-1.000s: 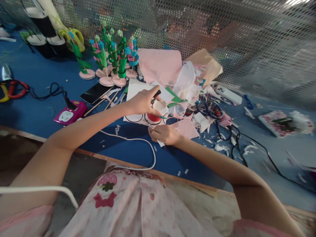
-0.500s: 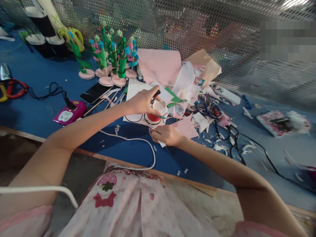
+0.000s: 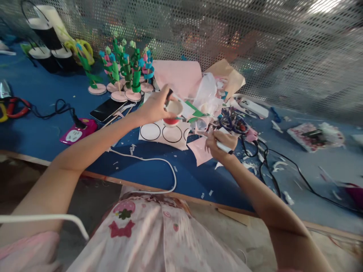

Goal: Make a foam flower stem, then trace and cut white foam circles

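My left hand (image 3: 154, 107) is closed on a small round cup (image 3: 172, 111) with a white rim and red base, lifted just above a white sheet (image 3: 163, 134) with black circles drawn on it. Between the fingers of that hand a dark pen cap seems to show. My right hand (image 3: 219, 143) is closed around a white marker pen (image 3: 224, 147) and hovers to the right of the sheet, over a pink paper piece (image 3: 200, 149). Both hands are above the blue tabletop (image 3: 42, 124).
Several green and blue paper flowers on pink round bases (image 3: 124, 71) stand at the back. A phone (image 3: 106, 109), a pink power strip (image 3: 75, 133), a white cable (image 3: 147, 160), black cables (image 3: 266, 158), scissors and paper scraps lie around. A perforated metal screen (image 3: 255, 45) closes the far side.
My left hand lifted the cup off the sheet, baring drawn circles. My right hand left the sheet's edge and moved right and up with the marker.
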### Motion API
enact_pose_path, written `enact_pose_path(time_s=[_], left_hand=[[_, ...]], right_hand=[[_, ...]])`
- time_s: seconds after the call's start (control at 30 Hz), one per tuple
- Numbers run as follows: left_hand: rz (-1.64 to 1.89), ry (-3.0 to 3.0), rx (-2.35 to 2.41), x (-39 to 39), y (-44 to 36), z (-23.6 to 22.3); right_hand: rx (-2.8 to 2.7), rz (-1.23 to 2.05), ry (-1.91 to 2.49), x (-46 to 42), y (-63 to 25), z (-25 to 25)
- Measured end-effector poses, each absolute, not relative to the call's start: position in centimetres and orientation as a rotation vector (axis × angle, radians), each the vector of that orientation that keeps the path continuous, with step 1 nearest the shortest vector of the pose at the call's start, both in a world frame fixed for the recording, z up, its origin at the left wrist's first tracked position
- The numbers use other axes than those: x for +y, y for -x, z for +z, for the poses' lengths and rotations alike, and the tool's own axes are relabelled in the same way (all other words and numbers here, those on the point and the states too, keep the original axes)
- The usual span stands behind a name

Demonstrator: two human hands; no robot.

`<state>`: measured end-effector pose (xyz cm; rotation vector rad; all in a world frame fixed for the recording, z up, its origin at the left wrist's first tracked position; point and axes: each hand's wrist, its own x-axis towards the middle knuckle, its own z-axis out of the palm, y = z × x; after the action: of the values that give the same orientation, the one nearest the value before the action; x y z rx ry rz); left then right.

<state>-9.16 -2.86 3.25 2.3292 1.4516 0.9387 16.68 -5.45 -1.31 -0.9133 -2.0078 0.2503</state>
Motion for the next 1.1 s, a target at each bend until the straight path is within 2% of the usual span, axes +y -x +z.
enact_pose_path(time_s=[0.1,0.2,0.33,0.47,0.53,0.8,1.1], left_hand=[[1.029,-2.348,1.68,-1.2,11.7,3.3],[0.986,-2.382,1.784,0.3,13.8,3.3],[0.866,-2.554,1.692,0.1,13.2,2.9],[0.572,-2.764,1.484,-2.2,9.9,2.4],[0.509,-2.86,1.422,-3.3,8.7,2.3],[0.308,-2.967,1.136,-4.6,7.7,2.3],[0.335,-3.051,1.067,-4.8,7.7,2.2]], right_hand=[[-1.847,0.279,0.895,-5.0,-16.6,-1.9],[-1.633,0.492,0.852,-4.3,-16.1,-2.1],[-1.323,0.901,0.758,-4.0,-16.0,-1.2],[-1.224,1.325,0.65,-4.6,-16.4,-0.2],[-1.23,1.437,0.642,-5.0,-16.2,-0.1],[-1.334,1.452,0.726,-6.0,-15.3,-0.9],[-1.373,1.436,0.73,-6.2,-15.5,-1.0]])
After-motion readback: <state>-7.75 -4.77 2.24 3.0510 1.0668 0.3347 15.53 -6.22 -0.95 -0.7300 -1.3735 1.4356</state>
